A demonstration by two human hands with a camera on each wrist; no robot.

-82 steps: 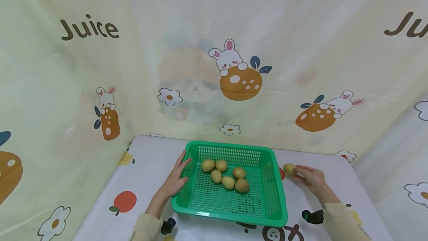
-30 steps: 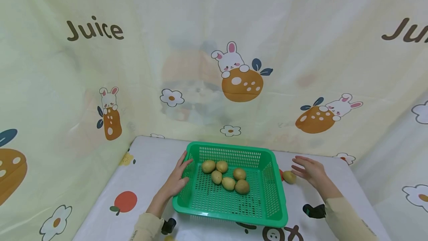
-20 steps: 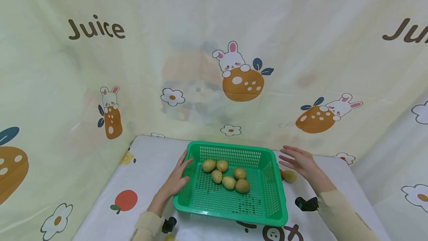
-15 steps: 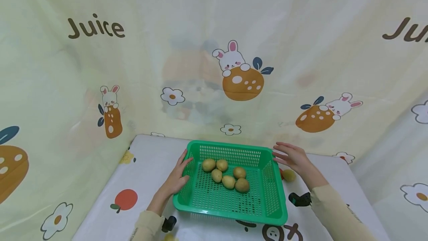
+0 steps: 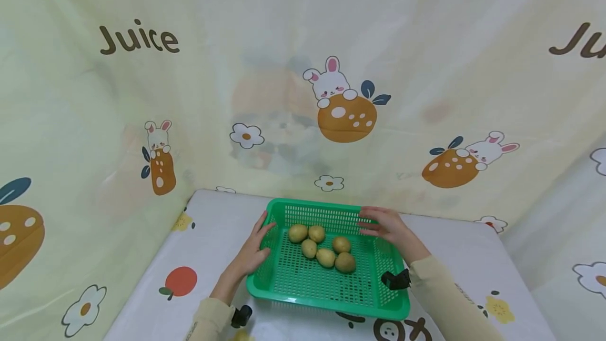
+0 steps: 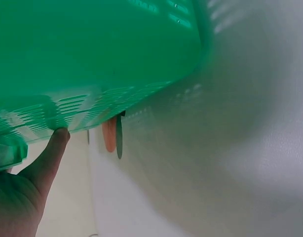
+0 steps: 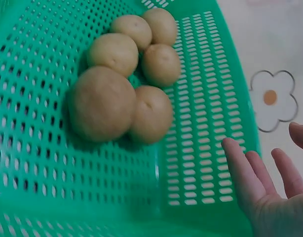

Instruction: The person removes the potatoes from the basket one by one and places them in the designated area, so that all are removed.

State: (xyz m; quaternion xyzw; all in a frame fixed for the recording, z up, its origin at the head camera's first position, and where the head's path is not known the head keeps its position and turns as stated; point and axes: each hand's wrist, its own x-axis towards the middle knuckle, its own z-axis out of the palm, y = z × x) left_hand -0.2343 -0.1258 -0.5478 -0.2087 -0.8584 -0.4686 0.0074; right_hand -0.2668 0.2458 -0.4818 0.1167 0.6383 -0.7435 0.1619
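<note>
Several potatoes (image 5: pixel 325 258) lie grouped in a green perforated plastic basket (image 5: pixel 326 301), toward its back and left. My left hand (image 5: pixel 251 254) rests on the basket's left rim, fingers spread and straight over it. The left thumb (image 6: pixel 55 145) touches the basket wall in the left wrist view. My right hand (image 5: pixel 385 227) reaches across the back right corner of the basket with fingers extended and nothing held. In the right wrist view the right hand's fingertips (image 7: pixel 230 148) are close by the basket's wall, apart from the potatoes.
The basket stands on a table with a white printed cloth (image 5: pixel 218 225). A pale printed curtain (image 5: pixel 265 67) hangs behind and at both sides. Dark wrist devices (image 5: pixel 396 280) show under both forearms. The right arm crosses the basket's right side.
My right hand has let go of a potato right of the basket and moved left over the basket's back right corner. The right arm now hides that potato's spot. My left hand stays put.
</note>
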